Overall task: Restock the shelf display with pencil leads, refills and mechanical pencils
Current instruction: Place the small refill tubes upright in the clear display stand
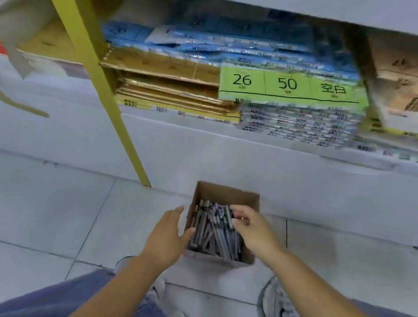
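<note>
Your right grip pinches grey pencils in the cardboard box on the floor; your left grip, fingers straight, steadies its wall. Keep them aligned and lift straight up.

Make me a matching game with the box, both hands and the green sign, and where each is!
Things:
1 cardboard box
2 left hand
3 right hand
4 green sign

Places:
A on the shelf stack
B pinching grey tubes inside the box
C on the floor
D flat against the box's side

Pairs: 1-C, 2-D, 3-B, 4-A
</note>
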A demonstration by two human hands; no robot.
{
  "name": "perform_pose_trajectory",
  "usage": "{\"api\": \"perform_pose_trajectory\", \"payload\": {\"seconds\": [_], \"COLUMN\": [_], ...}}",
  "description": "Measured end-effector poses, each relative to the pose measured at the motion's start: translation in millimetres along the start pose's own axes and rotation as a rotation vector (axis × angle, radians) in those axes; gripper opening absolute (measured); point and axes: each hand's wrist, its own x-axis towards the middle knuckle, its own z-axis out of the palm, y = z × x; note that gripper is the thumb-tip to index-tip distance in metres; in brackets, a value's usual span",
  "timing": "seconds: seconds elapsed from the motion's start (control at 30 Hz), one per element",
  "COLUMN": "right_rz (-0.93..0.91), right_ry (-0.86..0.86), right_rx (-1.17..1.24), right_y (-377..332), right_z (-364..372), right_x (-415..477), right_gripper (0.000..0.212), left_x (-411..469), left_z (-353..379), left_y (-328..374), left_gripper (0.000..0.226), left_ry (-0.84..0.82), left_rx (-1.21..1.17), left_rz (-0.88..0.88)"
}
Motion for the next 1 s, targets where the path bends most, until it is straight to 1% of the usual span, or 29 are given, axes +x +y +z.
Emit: {"api": "perform_pose_trajectory", "payload": {"seconds": [0.13,0.23,0.33,0.43,0.5,0.63,0.7,0.73,0.77,0.8,0.87,0.9,0.93,0.97,1.0], "right_rz": [0.145,0.191,0.215,0.209,0.218,0.259,0.271,0.248,0.194,0.126,0.0,-0.038,-0.054,-0.036,0.013], "right_ry": [0.029,0.115,0.159,0.178,0.204,0.229,0.235,0.243,0.261,0.286,0.358,0.416,0.48,0.526,0.525], "right_rx": [0.018,-0.045,-0.109,-0.204,-0.225,-0.301,-0.256,-0.203,-0.139,-0.072,0.051,0.103,0.126,0.13,0.136], "right_y": [28,40,49,57,61,64,53,45,37,29,18,17,20,26,34], "right_z": [36,50,61,70,75,81,80,77,73,67,46,32,17,3,-10], "right_x": [47,74,92,105,110,113,108,102,94,83,58,45,33,24,18], "right_gripper": [0.044,0.042,0.042,0.043,0.042,0.034,0.029,0.024,0.016,0.008,0.013,0.019,0.019,0.016,0.009], "left_x": [16,21,20,20,19,19,20,20,19,18,17,18,20,24,30], "left_z": [15,21,22,24,24,25,24,23,22,20,18,19,23,29,36], "left_y": [-22,-35,-42,-50,-53,-56,-53,-49,-44,-38,-22,-12,-1,11,22], "left_gripper": [0.06,0.047,0.044,0.043,0.044,0.045,0.046,0.049,0.053,0.057,0.053,0.047,0.042,0.037,0.036], "left_ry": [-0.054,-0.108,-0.152,-0.17,-0.162,-0.188,-0.176,-0.15,-0.091,0.006,0.225,0.287,0.292,0.238,0.136], "left_rx": [-0.164,-0.326,-0.428,-0.489,-0.508,-0.498,-0.489,-0.488,-0.451,-0.367,-0.125,-0.052,-0.029,-0.044,-0.074], "left_rz": [-0.125,-0.193,-0.203,-0.192,-0.206,-0.189,-0.18,-0.177,-0.158,-0.108,0.09,0.182,0.245,0.274,0.258]}}
